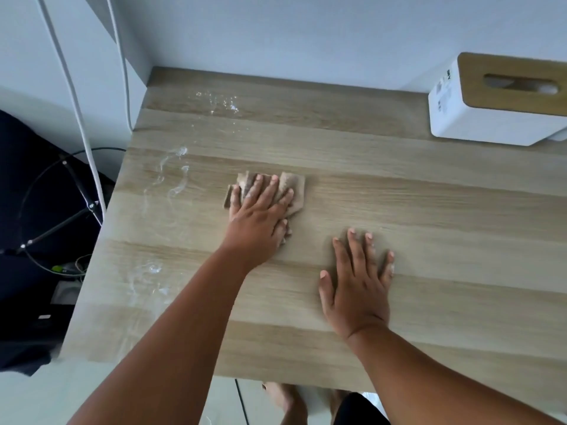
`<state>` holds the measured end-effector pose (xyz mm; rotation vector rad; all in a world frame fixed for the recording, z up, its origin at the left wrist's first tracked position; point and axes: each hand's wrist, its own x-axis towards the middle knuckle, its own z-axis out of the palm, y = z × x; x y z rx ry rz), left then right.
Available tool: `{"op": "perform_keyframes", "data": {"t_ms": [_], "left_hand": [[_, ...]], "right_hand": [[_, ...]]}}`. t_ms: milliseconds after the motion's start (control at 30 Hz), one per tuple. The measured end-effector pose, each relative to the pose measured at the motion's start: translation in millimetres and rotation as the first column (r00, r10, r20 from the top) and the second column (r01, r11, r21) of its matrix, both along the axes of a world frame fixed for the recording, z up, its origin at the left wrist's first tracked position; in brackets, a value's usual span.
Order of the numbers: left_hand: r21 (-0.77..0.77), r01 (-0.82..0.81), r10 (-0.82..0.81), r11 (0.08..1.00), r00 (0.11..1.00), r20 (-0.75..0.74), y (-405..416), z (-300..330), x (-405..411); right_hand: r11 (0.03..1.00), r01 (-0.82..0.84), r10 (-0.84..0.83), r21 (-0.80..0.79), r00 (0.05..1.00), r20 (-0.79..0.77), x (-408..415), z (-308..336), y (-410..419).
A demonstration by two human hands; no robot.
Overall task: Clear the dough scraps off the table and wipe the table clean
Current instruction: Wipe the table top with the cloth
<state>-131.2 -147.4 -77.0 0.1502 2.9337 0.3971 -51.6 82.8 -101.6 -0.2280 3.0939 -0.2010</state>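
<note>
Now my left hand (260, 207) presses flat on a folded brownish cloth (291, 187), fingers spread and straight over it, so that grip is wide, bearing down and not pinching. The cloth lies near the middle of the counter (429, 210), a little toward the left edge, and parts of it show past my fingertips and under my palm. My right hand (357, 283) lies flat on the bare wood just beside it, to the right and nearer to me, fingers also straight and spread; it holds nothing and seems only to steady me.

No lumps of dough show anywhere on the wood, so I judge the scraps already cleared. What is left is the wiping. Whitish smears (171, 176), floury or wet, I cannot tell which, curl along the left side just beyond the cloth; more speckles (221, 102) sit near the far edge by the wall, and another smudged patch (150, 277) lies close to the near left edge. The right half of the counter looks clean as far as I can see. So I judge the job well along, with the left strip from far edge to near edge remaining.

At the far right corner stands a white box (491, 118) with a wooden slotted lid, well apart from both hands.
</note>
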Motion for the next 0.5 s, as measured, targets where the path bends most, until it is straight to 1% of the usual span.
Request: {"op": "perform_keyframes", "data": {"t_ms": [100, 167, 267, 333, 400, 500], "left_hand": [[0.023, 0.15, -0.149, 0.988, 0.988, -0.046, -1.1, 2.5, 32.6], [0.075, 0.235, -0.23, 0.969, 0.97, -0.074, -11.6, 2.5, 54.4], [0.112, 0.304, -0.296, 0.946, 0.952, -0.083, -44.7, 4.1, 70.6], [0.101, 0.259, -0.255, 0.961, 0.966, -0.049, -65.7, 5.0, 63.6], [0.07, 0.132, -0.132, 0.989, 0.991, -0.001, -76.8, 4.8, 43.8], [-0.008, -0.068, 0.068, 0.998, 0.998, 0.009, -67.0, 1.6, -0.7]], "right_hand": [[1.0, 0.004, -0.004, -0.001, 1.0, -0.015, 0.0, 0.0, -0.1], [1.0, 0.006, -0.006, -0.009, 1.0, -0.025, 0.0, 0.1, -0.3], [1.0, 0.004, -0.005, -0.014, 1.0, -0.016, 0.5, -0.2, -0.2], [1.0, 0.003, -0.003, -0.013, 1.0, -0.008, 0.1, 0.2, -0.2], [1.0, 0.002, -0.002, -0.012, 1.0, 0.005, -0.2, 1.3, -0.5], [1.0, -0.001, 0.001, -0.002, 1.0, 0.023, -0.5, 2.7, -0.2]]}}
